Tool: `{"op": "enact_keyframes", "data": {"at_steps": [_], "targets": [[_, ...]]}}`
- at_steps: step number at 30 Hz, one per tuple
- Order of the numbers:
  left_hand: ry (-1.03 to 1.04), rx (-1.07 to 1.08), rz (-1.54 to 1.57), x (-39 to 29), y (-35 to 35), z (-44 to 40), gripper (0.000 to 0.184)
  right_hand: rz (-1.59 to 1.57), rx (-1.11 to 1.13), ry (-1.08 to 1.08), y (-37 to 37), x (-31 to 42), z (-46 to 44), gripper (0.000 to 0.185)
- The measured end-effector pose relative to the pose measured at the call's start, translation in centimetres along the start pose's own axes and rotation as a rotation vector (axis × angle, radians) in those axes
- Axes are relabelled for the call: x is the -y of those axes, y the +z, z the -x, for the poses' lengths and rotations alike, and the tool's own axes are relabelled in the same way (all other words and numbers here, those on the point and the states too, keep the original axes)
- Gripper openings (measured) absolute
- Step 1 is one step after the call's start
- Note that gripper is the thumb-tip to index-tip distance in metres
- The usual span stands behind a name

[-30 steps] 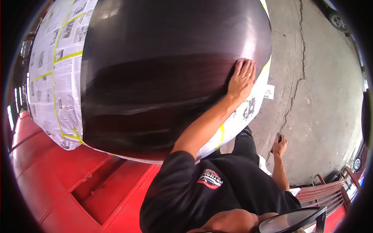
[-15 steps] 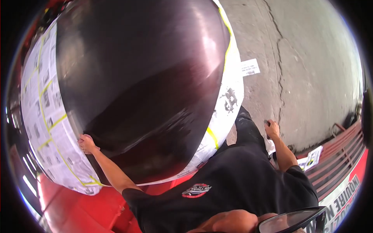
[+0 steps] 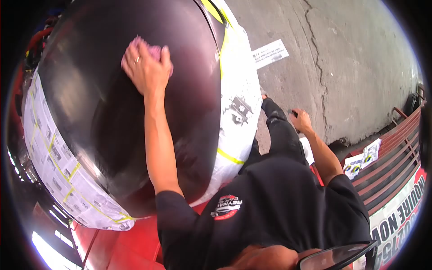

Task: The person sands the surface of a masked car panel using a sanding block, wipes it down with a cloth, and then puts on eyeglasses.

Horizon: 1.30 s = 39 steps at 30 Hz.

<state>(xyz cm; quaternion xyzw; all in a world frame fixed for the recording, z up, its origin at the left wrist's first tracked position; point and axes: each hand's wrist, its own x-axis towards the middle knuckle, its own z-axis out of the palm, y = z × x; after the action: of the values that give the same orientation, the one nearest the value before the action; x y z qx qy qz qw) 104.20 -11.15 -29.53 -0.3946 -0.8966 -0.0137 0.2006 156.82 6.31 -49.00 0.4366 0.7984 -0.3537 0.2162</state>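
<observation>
My left hand [image 3: 147, 69] presses a pink cloth [image 3: 155, 52] against the dark, glossy curved panel [image 3: 189, 94], toward its upper part. The cloth shows between and around the fingers, and a ring is on one finger. Off the panel, my right hand [image 3: 300, 120] hangs beside my leg, its fingers curled round a small dark object that I cannot make out. Newspaper [image 3: 238, 108] fixed with yellow tape [image 3: 230, 156] covers the surfaces along both sides of the panel.
Cracked concrete floor [image 3: 351, 67] lies to the right. A slatted reddish bench [image 3: 382, 175] with printed papers [image 3: 362, 158] on it stands at the lower right, near a lettered banner [image 3: 400, 225]. Red bodywork [image 3: 121, 249] is at the lower left.
My left hand has swept from the panel's right edge to its left edge, then up and right onto the upper part. The pink cloth now shows clearly. The view has turned and shifted.
</observation>
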Motion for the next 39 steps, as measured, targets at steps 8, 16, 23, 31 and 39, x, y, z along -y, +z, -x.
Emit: {"op": "enact_keyframes", "data": {"at_steps": [8,16,23,31,39], "targets": [[0.237,0.101,0.227,-6.5,-1.0,5.7,0.059,0.001,0.110,0.038,-2.6,-0.8,0.7,0.042],[-0.075,0.132,0.153,-0.4,-13.9,27.5,0.053,0.135,0.075,-0.025,-0.2,-2.6,3.5,0.044],[-0.444,-0.030,-0.010,5.9,-20.7,46.3,0.048,0.165,0.034,-0.112,7.2,-4.9,9.9,0.043],[-0.801,-0.154,-0.445,15.1,-21.2,46.7,0.057,0.087,0.134,-0.128,9.1,-11.0,16.8,0.052],[-0.251,-0.172,0.105,-1.9,-25.7,47.1,0.025,-0.034,0.123,0.121,8.2,-18.4,15.1,0.046]]}}
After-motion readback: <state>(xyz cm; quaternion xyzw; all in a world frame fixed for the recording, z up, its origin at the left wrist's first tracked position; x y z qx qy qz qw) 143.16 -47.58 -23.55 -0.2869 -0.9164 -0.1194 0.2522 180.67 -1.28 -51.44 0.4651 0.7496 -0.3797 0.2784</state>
